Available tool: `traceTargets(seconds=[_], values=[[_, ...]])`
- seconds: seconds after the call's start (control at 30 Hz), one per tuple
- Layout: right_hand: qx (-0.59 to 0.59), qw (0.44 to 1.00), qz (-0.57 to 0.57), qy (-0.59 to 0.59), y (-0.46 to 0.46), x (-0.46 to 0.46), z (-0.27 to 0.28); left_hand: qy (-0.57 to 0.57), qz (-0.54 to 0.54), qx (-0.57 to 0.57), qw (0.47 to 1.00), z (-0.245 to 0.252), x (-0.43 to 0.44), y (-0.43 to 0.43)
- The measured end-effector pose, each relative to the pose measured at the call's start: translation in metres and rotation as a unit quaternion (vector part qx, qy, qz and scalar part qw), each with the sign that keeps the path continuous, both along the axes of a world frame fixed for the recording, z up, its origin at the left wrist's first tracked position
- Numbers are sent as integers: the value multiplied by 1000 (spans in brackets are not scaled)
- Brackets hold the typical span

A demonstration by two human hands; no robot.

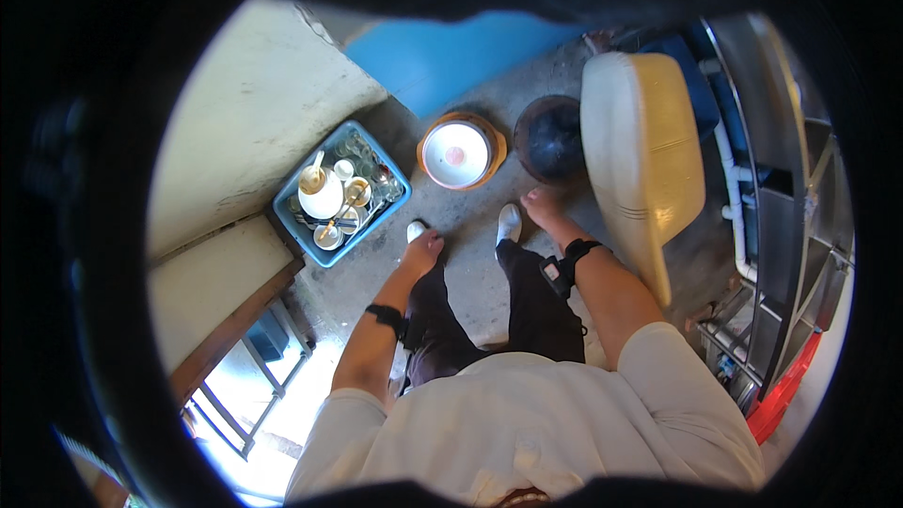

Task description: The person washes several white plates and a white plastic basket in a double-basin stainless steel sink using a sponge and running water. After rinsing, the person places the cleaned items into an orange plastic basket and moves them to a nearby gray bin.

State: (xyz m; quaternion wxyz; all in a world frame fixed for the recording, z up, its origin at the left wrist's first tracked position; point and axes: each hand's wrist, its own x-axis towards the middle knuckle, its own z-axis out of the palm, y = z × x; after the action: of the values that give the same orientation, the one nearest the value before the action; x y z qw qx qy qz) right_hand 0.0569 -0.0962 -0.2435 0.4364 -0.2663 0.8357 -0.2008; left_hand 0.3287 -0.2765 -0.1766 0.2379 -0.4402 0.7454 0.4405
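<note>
My left hand [423, 255] hangs over my left leg with its fingers curled in, and nothing shows in it. To its upper left a blue plastic tub [337, 254] sits on the floor, filled with used white bowls [321, 199], clear glasses [355, 149] and chopsticks. My right hand [542, 206] is a loose fist, held in the air beyond my right shoe. Nothing shows in it either. Ahead, between the tub and a dark round vessel [549, 137], stands an orange basin [500, 148] with a round white vessel or lid [456, 154] on it.
A cream padded chair [642, 148] stands close on the right. Beyond it are white drain pipes [730, 176], a stainless steel sink unit [776, 240] and a red plastic item [783, 391]. A stained wall [247, 106] bounds the left; a blue panel [444, 56] lies ahead.
</note>
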Motion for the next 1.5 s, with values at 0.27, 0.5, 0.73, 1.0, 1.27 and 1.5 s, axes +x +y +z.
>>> traceTargets(seconds=[0.27, 0.5, 0.73, 1.0, 1.27, 1.5], values=[[101, 987, -107, -59, 1, 12, -129, -49, 131, 38, 989, -157, -25, -70], [110, 980, -139, -87, -28, 4, -251, -81, 363, 144, 917, -255, -55, -107], [124, 977, -137, -103, -55, -9, -369, -59, 410, 87, 906, -367, -72, -139], [79, 946, -255, -184, -83, -11, -422, 85, 514, 190, 832, -483, -50, -174], [-125, 769, -533, -331, -110, 13, -469, 157, 577, 248, 763, -518, -42, -176], [-124, 746, -607, -244, -64, 55, -467, 92, 559, 89, 820, -465, -41, -103]])
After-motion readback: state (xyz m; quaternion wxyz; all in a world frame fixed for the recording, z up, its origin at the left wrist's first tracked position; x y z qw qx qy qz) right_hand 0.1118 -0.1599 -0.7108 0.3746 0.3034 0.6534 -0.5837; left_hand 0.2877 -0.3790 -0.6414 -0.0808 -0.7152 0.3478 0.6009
